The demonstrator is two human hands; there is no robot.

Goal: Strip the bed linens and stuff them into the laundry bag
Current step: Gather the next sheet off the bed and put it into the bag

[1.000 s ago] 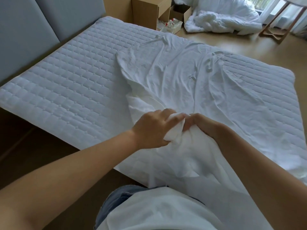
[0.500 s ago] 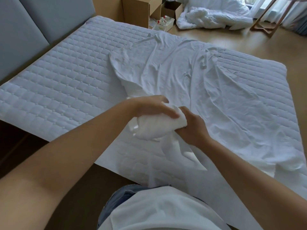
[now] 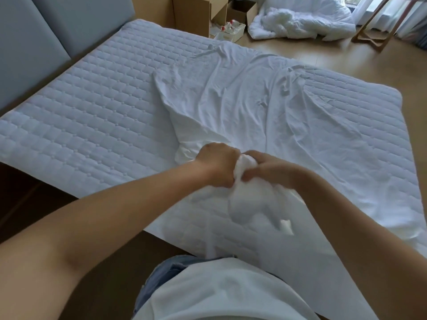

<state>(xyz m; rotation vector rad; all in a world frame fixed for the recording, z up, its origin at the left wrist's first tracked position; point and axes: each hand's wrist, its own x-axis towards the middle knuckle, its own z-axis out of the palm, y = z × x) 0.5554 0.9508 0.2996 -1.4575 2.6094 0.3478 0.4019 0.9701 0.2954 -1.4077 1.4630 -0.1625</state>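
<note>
Left hand (image 3: pixel 217 166) and right hand (image 3: pixel 275 169) side by side near the close edge of a quilted mattress (image 3: pixel 92 116). Fingers (image 3: pixel 251 176) of both curled tight around a bunched wad of white sheet (image 3: pixel 231 107). Rest of sheet spread wrinkled across the mattress. White duvet (image 3: pixel 300 19) heaped on floor beyond.

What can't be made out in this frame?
Head view only:
- Laundry bag: not in frame.
- Fingertips of left hand and right hand: buried in the sheet they grip.
- Wad below the hands: motion-blurred, shape unclear.
- Sheet's near edge: hidden behind the shirt.
- Bin contents: too small.
- Stand by the window: cut off by the top edge.
</note>
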